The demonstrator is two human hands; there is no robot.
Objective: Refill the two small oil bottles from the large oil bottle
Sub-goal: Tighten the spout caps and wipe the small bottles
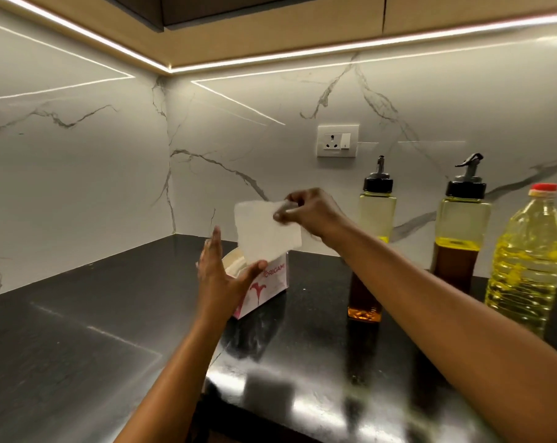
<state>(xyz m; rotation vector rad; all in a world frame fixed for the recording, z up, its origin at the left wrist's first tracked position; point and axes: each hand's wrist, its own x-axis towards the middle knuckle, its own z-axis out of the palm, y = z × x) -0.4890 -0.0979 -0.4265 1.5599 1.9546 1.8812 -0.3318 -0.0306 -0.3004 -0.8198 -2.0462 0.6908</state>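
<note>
Pinching a white tissue (267,233) by its upper right corner: right hand (309,215), thumb and fingertips closed on the paper. Fingertips and that corner are motion-blurred, so I can't tell how many fingers are on the sheet. The sheet hangs in the air, its lower edge just over the tissue box (270,287).

Left hand (221,276) at 7 o'clock of the tissue: released, fingers straight and together, thumb spread. Thumb tip sits at the sheet's lower edge; cannot tell if it touches. This hand covers the box's left part and most of its opening. Only the pink-and-white right face with "ORIGAMI" print shows.

Task items all stand upright on the black counter (79,346), at 3 o'clock of the tissue, in a row toward the frame's right edge:
- first small oil bottle (376,215): black pourer cap on. Right forearm crosses its middle and hides the body there; amber base shows below the arm.
- second small oil bottle (462,231): black pourer cap on, pale above, yellow band, dark below. Base partly hidden behind the forearm.
- large oil bottle (526,260): red cap on, yellow oil. Lower left part cut off by the forearm.

Both hands are clear of all three bottles.

Wall socket (337,140) at 12 o'clock of the right hand, on the marble backsplash (79,155).
</note>
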